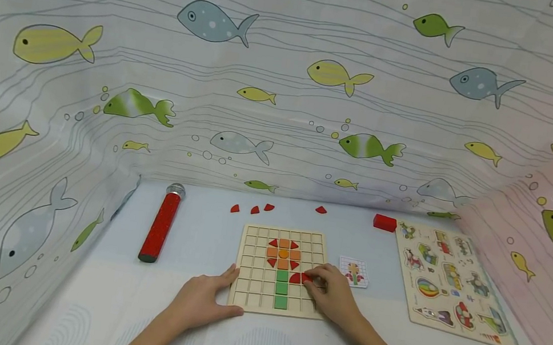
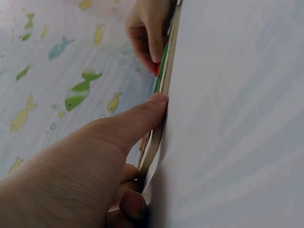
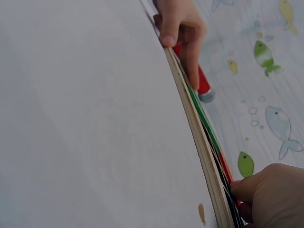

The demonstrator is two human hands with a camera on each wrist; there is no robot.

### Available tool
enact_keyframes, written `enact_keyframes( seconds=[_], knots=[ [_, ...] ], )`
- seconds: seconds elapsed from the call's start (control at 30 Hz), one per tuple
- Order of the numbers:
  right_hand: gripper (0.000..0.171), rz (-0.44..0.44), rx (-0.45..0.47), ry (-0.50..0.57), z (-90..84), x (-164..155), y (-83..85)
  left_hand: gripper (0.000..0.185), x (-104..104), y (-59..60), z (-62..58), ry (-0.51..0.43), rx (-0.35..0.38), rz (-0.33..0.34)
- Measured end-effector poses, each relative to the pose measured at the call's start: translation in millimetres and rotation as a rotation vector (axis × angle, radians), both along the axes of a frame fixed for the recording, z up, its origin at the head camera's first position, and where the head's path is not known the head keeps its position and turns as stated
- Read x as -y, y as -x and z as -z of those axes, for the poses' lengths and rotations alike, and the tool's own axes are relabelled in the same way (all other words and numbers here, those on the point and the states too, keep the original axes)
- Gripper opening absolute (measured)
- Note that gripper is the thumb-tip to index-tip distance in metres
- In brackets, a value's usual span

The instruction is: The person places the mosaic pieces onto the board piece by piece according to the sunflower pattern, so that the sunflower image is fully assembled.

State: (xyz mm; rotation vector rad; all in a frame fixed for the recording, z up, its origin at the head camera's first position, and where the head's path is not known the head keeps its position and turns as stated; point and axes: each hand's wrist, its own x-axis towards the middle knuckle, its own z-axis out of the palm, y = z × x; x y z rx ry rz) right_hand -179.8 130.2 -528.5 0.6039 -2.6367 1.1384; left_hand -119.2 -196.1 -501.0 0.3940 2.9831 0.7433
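A square wooden grid board lies flat on the table. Set in it are orange squares around an orange disc, small red triangles, and a column of green squares. My left hand holds the board's near left corner, thumb at the front edge and fingers along the left side. Over the right part of the board, my right hand pinches a red piece; the fingertips partly cover it. Another red quarter-round piece sits beside the green column. In the right wrist view the right thumb is low over the board's edge.
Several loose red pieces lie behind the board. A pattern card is right of it. Farther right are a red block and a picture puzzle board. A red microphone-shaped tube lies left. Fish-print cloth surrounds the table.
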Motion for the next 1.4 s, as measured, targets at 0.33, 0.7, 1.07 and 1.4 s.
enact_keyframes(
  seconds=[0.33,0.7,1.07,1.4],
  knots=[
    [0.016,-0.001,-0.008,0.013,0.4,1.0,3.7,0.092,0.9,2.7,-0.9,0.007,-0.001,-0.008],
    [0.019,-0.002,0.058,0.04,-5.4,1.7,6.8,0.092,1.3,3.3,-3.4,0.003,-0.007,-0.008],
    [0.022,0.019,0.09,0.11,-5.4,1.5,3.6,0.092,0.4,3.5,-3.3,-0.006,-0.004,0.001],
    [0.027,0.01,0.116,0.102,-6.0,0.1,1.0,0.091,1.3,2.4,0.0,-0.004,-0.01,0.011]
  ],
)
